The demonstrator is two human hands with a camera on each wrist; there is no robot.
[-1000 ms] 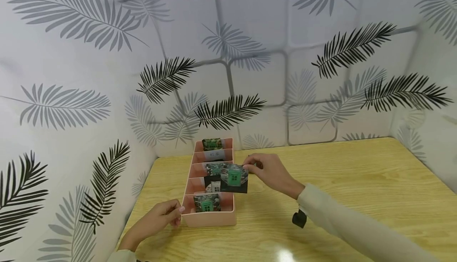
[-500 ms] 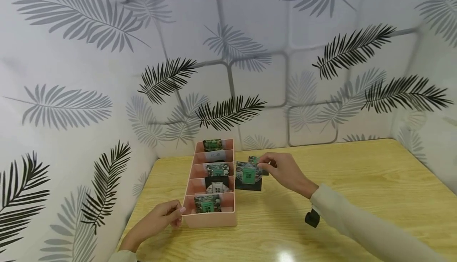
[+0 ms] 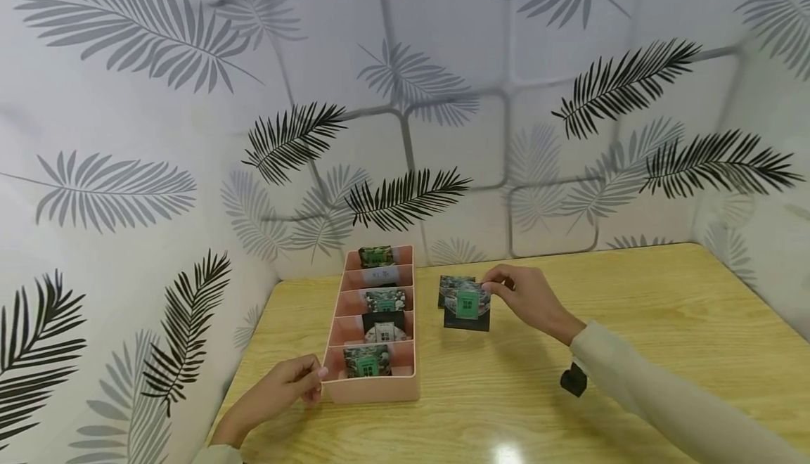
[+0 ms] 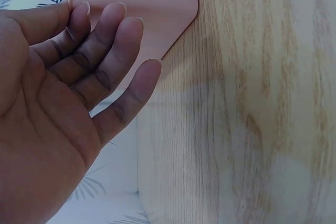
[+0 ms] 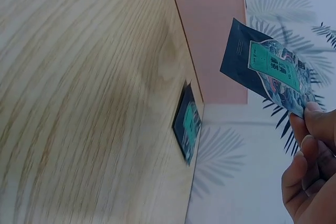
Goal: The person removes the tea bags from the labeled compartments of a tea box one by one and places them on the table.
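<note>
My right hand (image 3: 528,299) pinches a dark tea sachet (image 3: 467,306) with a green label by its upper right corner, above the table. In the right wrist view the held sachet (image 5: 268,66) tilts, with thumb and index finger at one corner. Behind it a second, similar sachet (image 3: 456,282) lies on the table, partly covered in the head view. A pink divided box (image 3: 373,389) stands to the left. My left hand (image 3: 294,383) holds its near left corner; in the left wrist view, thumb and index finger pinch the rim while the other fingers of the hand (image 4: 68,87) are loosely bent.
Each box compartment holds packets, among them a green-labelled sachet (image 3: 367,361) in front and a white-labelled one (image 3: 384,330) behind it. The wooden table (image 3: 620,337) meets a leaf-patterned wall (image 3: 455,147) at the back and sides.
My right hand has carried the sachet rightward from over the box to in front of the sachet lying on the table. The left hand stays at the box corner.
</note>
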